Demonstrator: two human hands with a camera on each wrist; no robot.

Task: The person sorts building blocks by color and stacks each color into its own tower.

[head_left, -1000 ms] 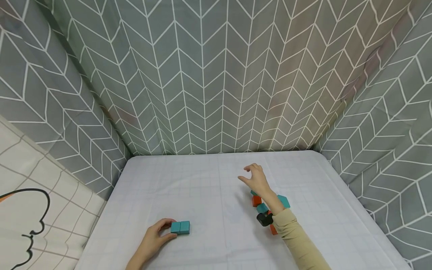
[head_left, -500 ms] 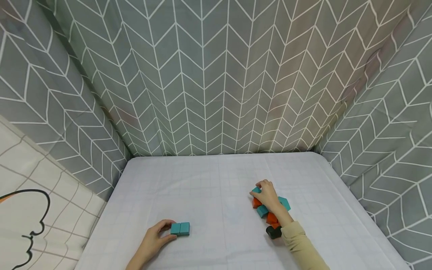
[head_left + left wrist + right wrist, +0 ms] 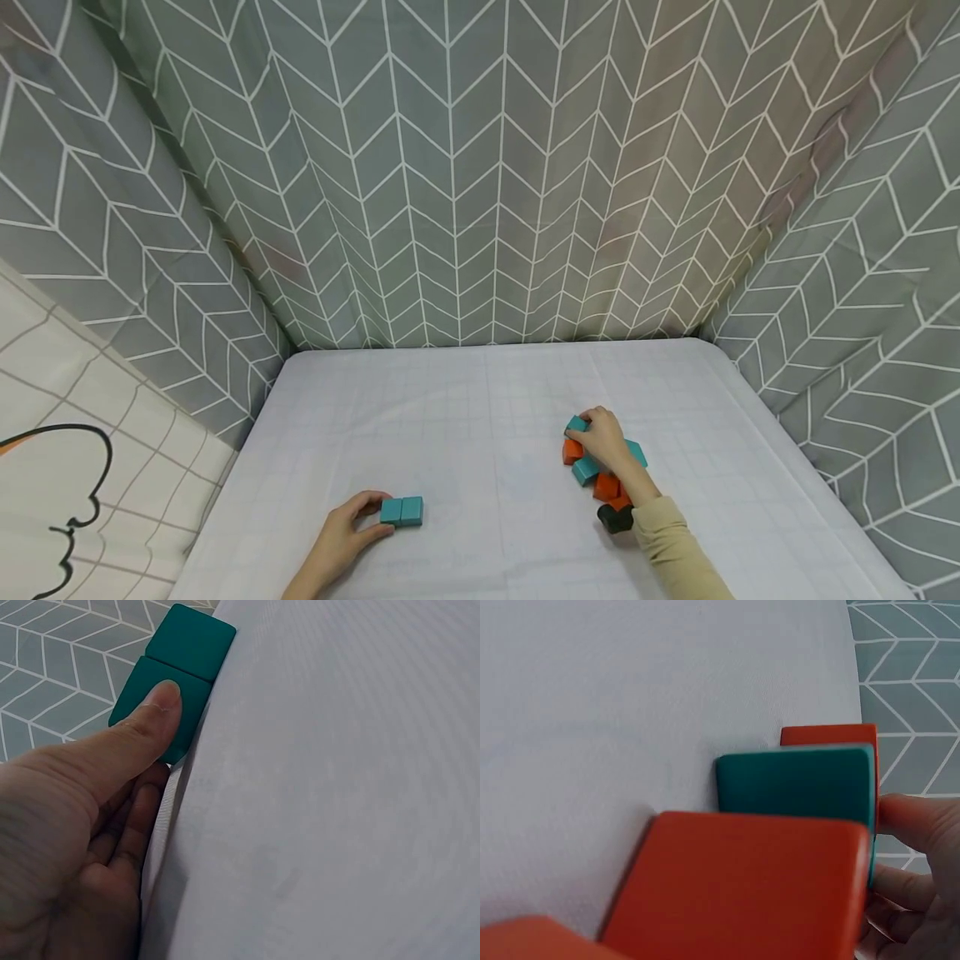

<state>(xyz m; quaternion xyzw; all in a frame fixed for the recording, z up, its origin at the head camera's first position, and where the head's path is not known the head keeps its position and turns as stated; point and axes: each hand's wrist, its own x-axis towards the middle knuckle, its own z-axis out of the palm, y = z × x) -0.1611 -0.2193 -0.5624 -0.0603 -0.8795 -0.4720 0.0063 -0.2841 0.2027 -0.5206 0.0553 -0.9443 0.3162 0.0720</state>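
Observation:
Two teal blocks lie side by side on the white-covered table. My left hand [image 3: 343, 533] grips the left block [image 3: 392, 511], its thumb on the near side; the other teal block [image 3: 412, 511] sits flush against it. In the left wrist view the thumb [image 3: 139, 724] presses the block's face. At the far end of a cluster on the right, my right hand [image 3: 607, 438] pinches a teal block [image 3: 575, 425]. Just nearer lie an orange block [image 3: 572, 451], a teal block [image 3: 585, 471] and another orange block [image 3: 606, 487]. The right wrist view mostly hides the pinched block behind nearer ones.
A larger teal piece [image 3: 636, 452] lies to the right of my right wrist, partly covered by it. The black wrist camera [image 3: 617, 518] hangs close by the near orange blocks. A grey patterned curtain [image 3: 480, 208] stands behind the table [image 3: 450, 400].
My right hand has come down from above the far end of the cluster and taken hold of the far teal block, shifting slightly right with it. The left hand keeps its hold.

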